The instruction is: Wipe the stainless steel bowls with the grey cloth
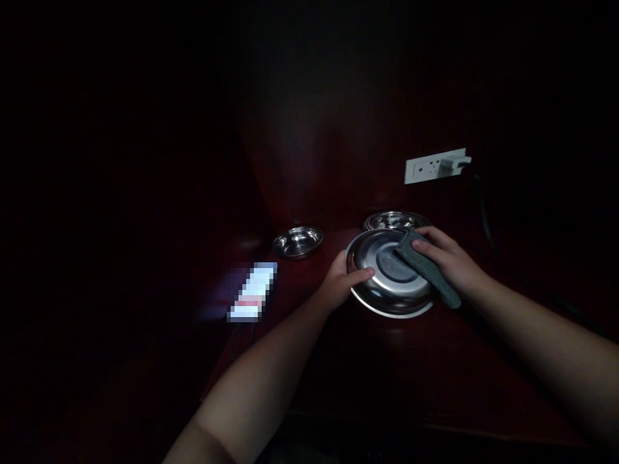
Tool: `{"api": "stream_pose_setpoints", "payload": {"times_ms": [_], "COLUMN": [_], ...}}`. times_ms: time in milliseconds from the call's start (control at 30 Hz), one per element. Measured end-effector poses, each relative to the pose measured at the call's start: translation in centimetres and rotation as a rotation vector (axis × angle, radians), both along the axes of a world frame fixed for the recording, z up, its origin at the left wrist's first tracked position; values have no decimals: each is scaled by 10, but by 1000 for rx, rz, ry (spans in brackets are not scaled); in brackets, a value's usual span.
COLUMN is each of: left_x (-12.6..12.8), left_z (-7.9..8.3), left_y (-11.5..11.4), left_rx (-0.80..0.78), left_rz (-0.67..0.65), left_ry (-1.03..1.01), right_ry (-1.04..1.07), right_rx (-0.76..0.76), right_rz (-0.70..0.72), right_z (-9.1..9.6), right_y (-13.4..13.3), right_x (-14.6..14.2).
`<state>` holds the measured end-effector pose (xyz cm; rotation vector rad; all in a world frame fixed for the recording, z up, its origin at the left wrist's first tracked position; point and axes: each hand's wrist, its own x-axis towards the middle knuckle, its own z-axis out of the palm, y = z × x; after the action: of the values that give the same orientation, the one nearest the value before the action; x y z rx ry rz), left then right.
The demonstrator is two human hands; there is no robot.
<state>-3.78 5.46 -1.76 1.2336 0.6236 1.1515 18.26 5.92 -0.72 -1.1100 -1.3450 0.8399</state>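
Observation:
A shiny metal bowl [382, 290] is held tilted above the dark red table, its outer bottom turned toward me. My left hand [341, 280] grips its left rim, thumb lying on the metal and the other fingers hidden behind. In my right hand [442, 254] is a folded grey-green cloth [428, 270], pressed against the bowl's right side; its loose end hangs past the rim. Just behind the held bowl, other metal bowls [394, 219] sit nested together, partly covered by it. A smaller metal bowl [298, 242] stands upright to the left.
A phone with a lit, blurred-out screen [254, 293] lies at the left, with a thin cable below it. On the back wall is a white socket panel [435, 166] with a plug in it, and a dark cord [483, 209] hangs down at its right. The surroundings are very dark.

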Motion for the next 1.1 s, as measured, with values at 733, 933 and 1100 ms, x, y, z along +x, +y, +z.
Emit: {"api": "stream_pose_setpoints", "payload": {"times_ms": [733,933,1100], "left_x": [-3,-2,1], "left_z": [-7,-7,-4], "left_y": [9,1,-8], "left_rx": [32,-106,-7], "left_rz": [127,18,-54], "left_ry": [28,-25,13], "right_ry": [21,64,124], "right_rx": [16,26,-10], "right_rz": [-80,-211,-152], "right_z": [7,4,2], "right_y": [-4,0,0], "right_x": [-6,-4,-5]}}
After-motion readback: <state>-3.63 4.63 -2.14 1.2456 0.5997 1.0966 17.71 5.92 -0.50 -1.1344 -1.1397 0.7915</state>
